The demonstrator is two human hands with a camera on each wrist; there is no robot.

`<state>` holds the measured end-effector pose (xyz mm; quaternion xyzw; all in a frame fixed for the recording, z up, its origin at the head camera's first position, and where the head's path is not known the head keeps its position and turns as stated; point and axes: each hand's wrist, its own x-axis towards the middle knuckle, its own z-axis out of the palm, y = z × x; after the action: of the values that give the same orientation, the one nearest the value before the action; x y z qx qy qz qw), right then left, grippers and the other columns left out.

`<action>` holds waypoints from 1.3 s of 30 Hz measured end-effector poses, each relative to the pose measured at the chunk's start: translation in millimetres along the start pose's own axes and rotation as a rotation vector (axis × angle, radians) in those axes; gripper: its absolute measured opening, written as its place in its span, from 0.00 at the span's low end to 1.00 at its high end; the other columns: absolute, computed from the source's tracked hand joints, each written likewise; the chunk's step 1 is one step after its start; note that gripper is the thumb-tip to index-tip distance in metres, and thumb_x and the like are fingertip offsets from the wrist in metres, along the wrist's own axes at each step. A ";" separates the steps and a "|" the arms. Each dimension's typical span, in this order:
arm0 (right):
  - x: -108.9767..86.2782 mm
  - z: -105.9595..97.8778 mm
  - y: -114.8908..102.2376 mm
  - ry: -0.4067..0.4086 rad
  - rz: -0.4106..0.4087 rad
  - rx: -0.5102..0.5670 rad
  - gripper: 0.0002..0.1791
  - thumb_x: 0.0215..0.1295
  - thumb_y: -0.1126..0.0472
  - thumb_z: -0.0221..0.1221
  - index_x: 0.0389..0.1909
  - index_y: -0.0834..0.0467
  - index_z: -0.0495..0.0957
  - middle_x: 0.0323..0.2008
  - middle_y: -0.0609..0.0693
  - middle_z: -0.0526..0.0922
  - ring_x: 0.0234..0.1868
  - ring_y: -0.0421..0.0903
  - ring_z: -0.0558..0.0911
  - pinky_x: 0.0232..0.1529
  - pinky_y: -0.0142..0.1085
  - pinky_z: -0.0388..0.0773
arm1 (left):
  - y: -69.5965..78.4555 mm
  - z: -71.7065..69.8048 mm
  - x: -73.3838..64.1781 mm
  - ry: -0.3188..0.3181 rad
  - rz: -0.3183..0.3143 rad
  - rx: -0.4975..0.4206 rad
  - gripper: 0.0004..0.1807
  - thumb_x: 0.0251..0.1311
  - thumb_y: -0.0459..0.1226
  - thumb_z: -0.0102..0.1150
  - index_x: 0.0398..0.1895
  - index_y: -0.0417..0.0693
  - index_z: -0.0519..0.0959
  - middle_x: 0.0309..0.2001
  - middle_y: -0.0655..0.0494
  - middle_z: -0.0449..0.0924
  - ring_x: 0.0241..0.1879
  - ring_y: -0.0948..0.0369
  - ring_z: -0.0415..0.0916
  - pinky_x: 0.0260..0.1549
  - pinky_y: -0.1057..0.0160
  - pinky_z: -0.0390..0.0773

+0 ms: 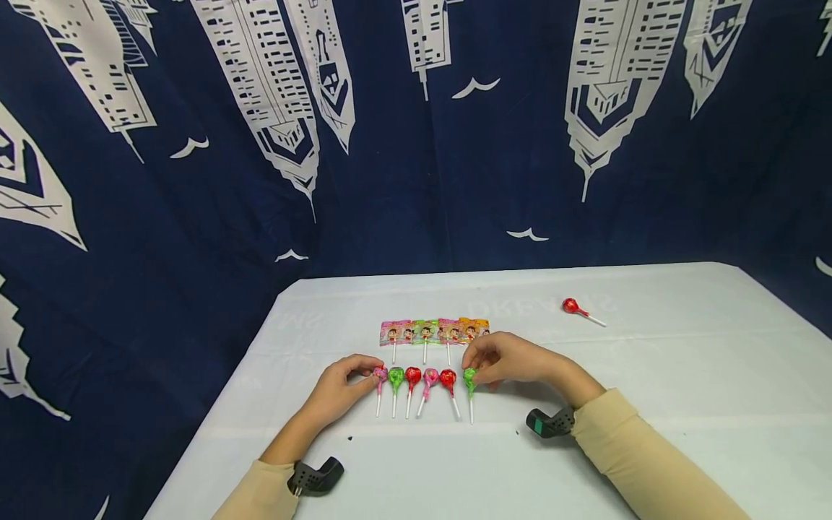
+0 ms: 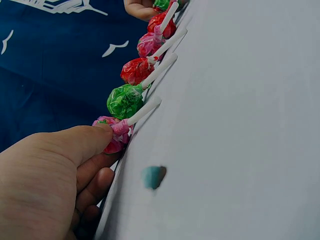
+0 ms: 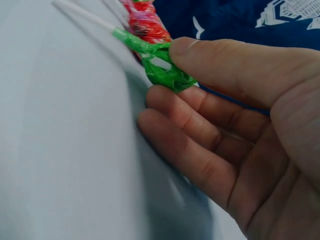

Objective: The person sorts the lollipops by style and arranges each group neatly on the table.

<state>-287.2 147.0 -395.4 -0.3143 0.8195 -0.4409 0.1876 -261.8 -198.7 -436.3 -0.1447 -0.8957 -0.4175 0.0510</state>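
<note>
Lollipops with white sticks pointing toward me form a row on the white table. At its left end my left hand (image 1: 339, 384) pinches a pink lollipop (image 2: 117, 134) by its wrapped head, thumb on top. My right hand (image 1: 513, 359) pinches a green lollipop (image 3: 162, 65) between thumb and fingers at the right end. Between the hands lie another green lollipop (image 1: 396, 377), a red lollipop (image 1: 412, 375), a pink lollipop (image 1: 430, 377) and a second red lollipop (image 1: 448, 379). A small gap separates that last red one from the right hand's green one in the head view.
Behind the row lie flat printed candy packets (image 1: 425, 331) in pink, green and orange, some with white sticks. A lone red lollipop (image 1: 570, 306) rests at the back right of the white table (image 1: 650, 448). A dark blue cloth (image 1: 416, 180) with white buildings hangs behind.
</note>
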 end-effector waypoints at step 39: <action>5.4 9.9 2.8 0.062 0.007 -0.052 0.11 0.62 0.66 0.66 0.45 0.57 0.82 0.41 0.52 0.84 0.27 0.44 0.77 0.26 0.36 0.81 | -0.4 -0.6 0.6 -0.011 -0.002 -0.006 0.12 0.61 0.38 0.68 0.47 0.59 0.85 0.41 0.63 0.85 0.46 0.63 0.79 0.52 0.56 0.76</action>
<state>-286.4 138.5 -403.3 -0.3022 0.8374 -0.4282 0.1553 -262.6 -199.3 -436.0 -0.1462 -0.8947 -0.4196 0.0453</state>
